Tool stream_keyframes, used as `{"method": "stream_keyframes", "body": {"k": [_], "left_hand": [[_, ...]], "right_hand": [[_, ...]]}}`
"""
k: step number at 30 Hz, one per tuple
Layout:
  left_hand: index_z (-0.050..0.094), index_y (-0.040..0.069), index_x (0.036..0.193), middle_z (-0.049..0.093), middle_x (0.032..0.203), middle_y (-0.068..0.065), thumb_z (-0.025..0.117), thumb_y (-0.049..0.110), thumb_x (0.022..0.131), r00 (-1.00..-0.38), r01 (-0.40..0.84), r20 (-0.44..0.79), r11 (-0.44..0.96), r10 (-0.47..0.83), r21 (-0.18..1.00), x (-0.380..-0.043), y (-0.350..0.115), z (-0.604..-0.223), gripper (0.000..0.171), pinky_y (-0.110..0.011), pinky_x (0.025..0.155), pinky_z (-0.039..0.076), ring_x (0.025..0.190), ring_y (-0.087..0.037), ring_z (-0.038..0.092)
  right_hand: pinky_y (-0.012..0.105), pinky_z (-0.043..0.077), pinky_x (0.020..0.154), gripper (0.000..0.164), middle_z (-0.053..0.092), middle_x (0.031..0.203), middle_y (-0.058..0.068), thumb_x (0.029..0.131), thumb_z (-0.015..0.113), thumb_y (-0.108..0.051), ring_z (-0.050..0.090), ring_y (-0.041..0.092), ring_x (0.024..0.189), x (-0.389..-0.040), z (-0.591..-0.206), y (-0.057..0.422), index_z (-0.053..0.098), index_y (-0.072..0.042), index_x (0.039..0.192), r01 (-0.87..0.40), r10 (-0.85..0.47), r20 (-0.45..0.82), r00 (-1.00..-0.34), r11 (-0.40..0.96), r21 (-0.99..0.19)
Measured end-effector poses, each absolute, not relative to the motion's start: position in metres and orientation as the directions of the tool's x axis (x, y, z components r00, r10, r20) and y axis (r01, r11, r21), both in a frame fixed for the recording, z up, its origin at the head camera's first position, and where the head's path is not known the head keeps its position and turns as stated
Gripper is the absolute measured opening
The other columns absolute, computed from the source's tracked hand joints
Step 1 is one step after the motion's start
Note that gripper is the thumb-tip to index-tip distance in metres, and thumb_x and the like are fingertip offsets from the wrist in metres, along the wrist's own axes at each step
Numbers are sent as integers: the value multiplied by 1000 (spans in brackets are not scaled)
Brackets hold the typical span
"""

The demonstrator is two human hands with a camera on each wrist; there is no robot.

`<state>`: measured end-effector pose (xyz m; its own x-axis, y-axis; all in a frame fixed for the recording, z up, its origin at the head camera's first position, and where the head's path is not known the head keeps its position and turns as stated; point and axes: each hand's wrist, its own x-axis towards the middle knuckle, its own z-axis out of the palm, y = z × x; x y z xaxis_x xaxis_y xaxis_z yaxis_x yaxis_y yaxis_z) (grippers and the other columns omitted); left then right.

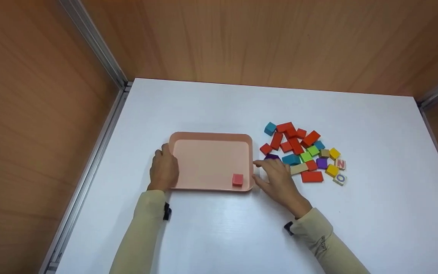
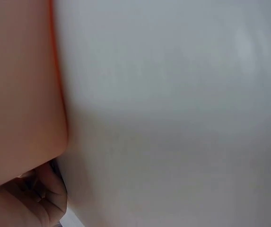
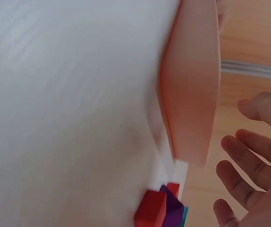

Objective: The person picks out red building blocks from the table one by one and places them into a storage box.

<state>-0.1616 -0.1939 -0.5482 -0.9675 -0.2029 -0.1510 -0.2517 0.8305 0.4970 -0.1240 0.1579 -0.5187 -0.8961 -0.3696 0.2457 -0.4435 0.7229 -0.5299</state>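
Observation:
A pink tray [image 1: 211, 160] lies on the white table with one red cube [image 1: 237, 180] in its near right corner. My left hand [image 1: 164, 167] grips the tray's left side; in the left wrist view its curled fingers [image 2: 52, 189] show beside the tray wall [image 2: 26, 94], the thumb mostly hidden. Just off the right side of the tray is my right hand [image 1: 278, 180], thumb and fingers spread apart and holding nothing. The right wrist view shows these loosely bent fingers [image 3: 241, 156] apart from the tray wall [image 3: 189, 90].
Right of the tray lies a loose group of coloured blocks, among them red blocks [image 1: 312, 177], green cubes [image 1: 306, 156], a blue block [image 1: 270, 128], yellow cubes [image 1: 332, 170] and a letter cube [image 1: 340, 179]. Wooden panels [image 1: 242, 42] stand behind the table and at its sides.

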Motion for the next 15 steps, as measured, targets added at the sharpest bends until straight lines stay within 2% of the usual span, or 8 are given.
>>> {"method": "stream_keyframes", "body": {"k": [7, 15], "left_hand": [[27, 0, 148, 46, 115, -23, 34, 14, 107, -969, -243, -152, 831, -192, 501, -161, -195, -547, 43, -51, 83, 48, 106, -38, 53], [26, 1, 149, 45, 117, -23, 33, 15, 108, -968, -248, -168, 833, -189, 494, -162, -196, -548, 44, -51, 83, 48, 106, -37, 52]], "right_hand": [[48, 36, 90, 47, 65, 121, 10, 84, 83, -16, 53, 29, 115, -124, -515, 200, 65, -7, 127, -381, -247, 310, -918, 766, -518], [54, 34, 89, 44, 62, 121, 16, 88, 79, -15, 52, 34, 113, -115, -522, 259, 63, -5, 127, -201, -77, 255, -964, 839, -505]]}}
